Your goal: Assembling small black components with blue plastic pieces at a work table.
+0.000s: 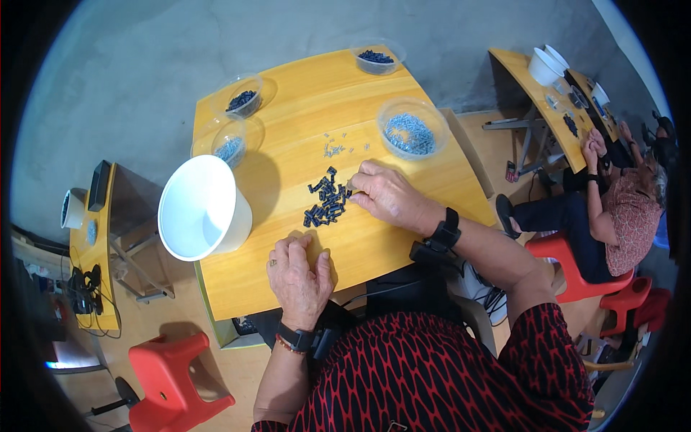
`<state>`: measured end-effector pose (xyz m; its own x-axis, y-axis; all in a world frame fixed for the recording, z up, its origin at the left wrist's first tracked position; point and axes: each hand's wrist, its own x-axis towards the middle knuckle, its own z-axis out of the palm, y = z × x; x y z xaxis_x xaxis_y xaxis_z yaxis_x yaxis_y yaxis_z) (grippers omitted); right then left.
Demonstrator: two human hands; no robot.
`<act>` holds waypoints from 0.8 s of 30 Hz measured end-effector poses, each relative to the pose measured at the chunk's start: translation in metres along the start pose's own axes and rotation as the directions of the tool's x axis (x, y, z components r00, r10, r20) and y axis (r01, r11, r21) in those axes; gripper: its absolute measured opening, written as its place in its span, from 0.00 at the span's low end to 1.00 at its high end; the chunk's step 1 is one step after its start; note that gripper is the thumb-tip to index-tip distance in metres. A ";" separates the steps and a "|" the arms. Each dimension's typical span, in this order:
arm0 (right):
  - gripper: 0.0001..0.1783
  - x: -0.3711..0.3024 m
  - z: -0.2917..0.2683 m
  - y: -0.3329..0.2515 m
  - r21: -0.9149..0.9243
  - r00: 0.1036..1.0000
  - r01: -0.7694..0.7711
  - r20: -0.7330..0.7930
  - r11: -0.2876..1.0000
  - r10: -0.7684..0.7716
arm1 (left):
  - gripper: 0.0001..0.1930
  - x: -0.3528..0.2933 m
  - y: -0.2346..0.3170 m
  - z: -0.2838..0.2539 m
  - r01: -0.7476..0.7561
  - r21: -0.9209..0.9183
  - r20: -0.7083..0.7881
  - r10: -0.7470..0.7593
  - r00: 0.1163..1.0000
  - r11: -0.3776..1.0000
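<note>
A loose pile of small black plastic pieces [327, 207] lies on the yellow wooden table [288, 173] before me. At the pile's right edge, my right hand [392, 198] has thumb and forefinger pinched together on one small black piece [348, 194]. My left hand [301, 281] rests on the table near its front edge, just below the pile. Its thumb stands apart from loosely bent fingers, and nothing shows in it. Beyond the pile, several small silvery metal pieces [334, 150] are scattered. A clear bowl [439, 137] full of such metal pieces stands to their right.
A large white bucket [188, 216] stands at the table's left edge. Behind it are clear bowls with metal pieces [229, 149] and black pieces [242, 101]; another clear bowl [376, 68] is at the far edge. A red stool [165, 389] is on the left, a seated person [626, 216] on the right.
</note>
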<state>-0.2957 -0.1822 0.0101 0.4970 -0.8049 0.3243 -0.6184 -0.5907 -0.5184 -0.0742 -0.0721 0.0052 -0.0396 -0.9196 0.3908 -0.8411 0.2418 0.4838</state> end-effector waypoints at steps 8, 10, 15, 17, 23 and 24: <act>0.10 0.000 0.002 -0.005 -0.006 0.998 -0.061 -0.007 0.998 0.061 | 0.16 -0.004 -0.008 0.003 -0.033 -0.075 -0.050 0.029 0.998 0.997; 0.09 0.002 0.001 -0.004 0.013 0.998 -0.064 0.021 0.998 0.064 | 0.15 -0.005 -0.010 0.003 -0.028 -0.087 -0.058 0.023 0.998 0.996; 0.09 0.002 -0.005 0.004 0.018 0.995 -0.056 0.087 0.998 0.054 | 0.13 -0.006 -0.010 0.005 -0.051 -0.148 -0.092 0.037 0.995 0.988; 0.09 0.002 -0.010 0.003 0.048 0.993 -0.028 0.119 0.998 0.022 | 0.12 -0.006 -0.011 0.002 -0.058 -0.156 -0.102 0.043 0.994 0.986; 0.09 -0.013 -0.016 -0.031 0.143 0.981 0.139 0.112 0.980 -0.156 | 0.07 -0.011 -0.002 0.006 0.150 -0.628 -0.002 -0.194 0.981 0.764; 0.09 -0.016 -0.013 -0.039 0.140 0.982 0.137 0.111 0.981 -0.153 | 0.06 -0.010 0.001 0.006 0.193 -0.733 0.046 -0.236 0.971 0.652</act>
<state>-0.2876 -0.1476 0.0354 0.6502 -0.6935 0.3104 -0.4528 -0.6818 -0.5746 -0.0782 -0.0642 -0.0030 0.1348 -0.9641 0.2289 -0.1612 0.2066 0.9651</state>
